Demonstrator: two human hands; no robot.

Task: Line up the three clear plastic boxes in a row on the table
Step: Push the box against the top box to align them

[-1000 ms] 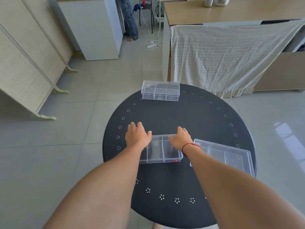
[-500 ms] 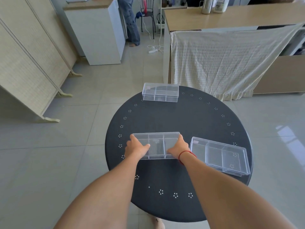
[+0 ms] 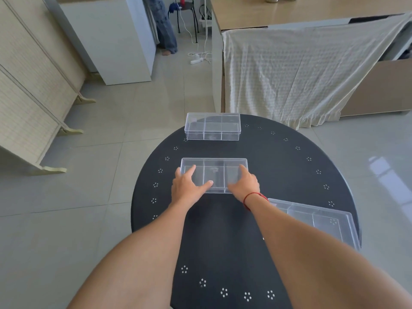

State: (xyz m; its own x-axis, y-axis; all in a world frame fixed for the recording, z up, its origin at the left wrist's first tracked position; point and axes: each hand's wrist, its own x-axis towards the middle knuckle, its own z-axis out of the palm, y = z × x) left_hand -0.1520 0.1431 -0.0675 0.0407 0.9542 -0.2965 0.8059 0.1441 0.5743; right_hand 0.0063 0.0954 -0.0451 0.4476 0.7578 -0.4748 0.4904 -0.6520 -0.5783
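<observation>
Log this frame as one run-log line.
left hand: holding middle box | right hand: same box | far box: at table far edge | near-right box: angled, untouched | row: not yet formed

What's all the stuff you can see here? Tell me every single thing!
clear plastic boxes: 3; far edge, middle, held, near right edge
round table: 1, black, centre
cloth: 1, cream, over counter
wooden counter: 1, tan, top right
cabinet: 1, white, top left
folding screen: 1, beige, left
power strip: 1, white, floor
chair: 1, dark, far back
left hand: on middle box
right hand: red string at wrist, on middle box
</observation>
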